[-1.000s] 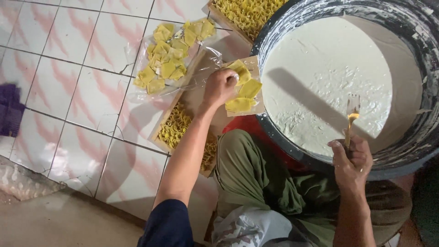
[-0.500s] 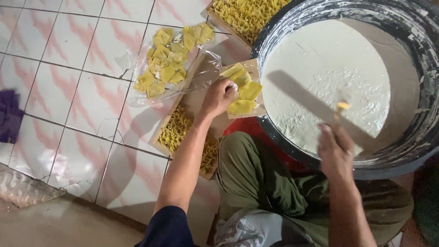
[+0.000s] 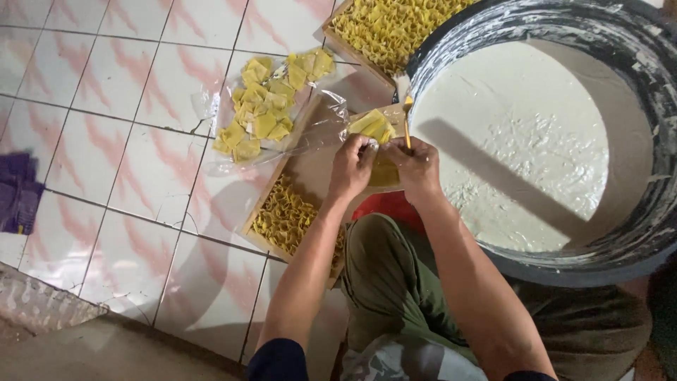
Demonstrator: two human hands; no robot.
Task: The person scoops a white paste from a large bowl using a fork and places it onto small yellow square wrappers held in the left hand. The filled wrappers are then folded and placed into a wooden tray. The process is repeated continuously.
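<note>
Lying at nine o'clock on the pink-and-white tiled floor [image 3: 106, 106] is a crumpled purple cloth [image 3: 17, 194]. Toward eleven o'clock, a clear plastic bag [image 3: 310, 134] holds loose flat yellow squares [image 3: 264, 113]. Below it, a shallow wooden tray [image 3: 285, 215] is packed with folded yellow pieces; a second such tray [image 3: 384, 28] sits at twelve o'clock. At the centre, the left hand [image 3: 350, 168] pinches its fingers together on a small stack of yellow sheets [image 3: 374, 125], which rests on the near tray's corner. Touching it, the right hand [image 3: 417, 166] is closed around a thin stick with a yellow tip [image 3: 407, 130], upright over the stack. At two o'clock stands a large round black basin of white paste [image 3: 522, 141], just beside both hands.
</note>
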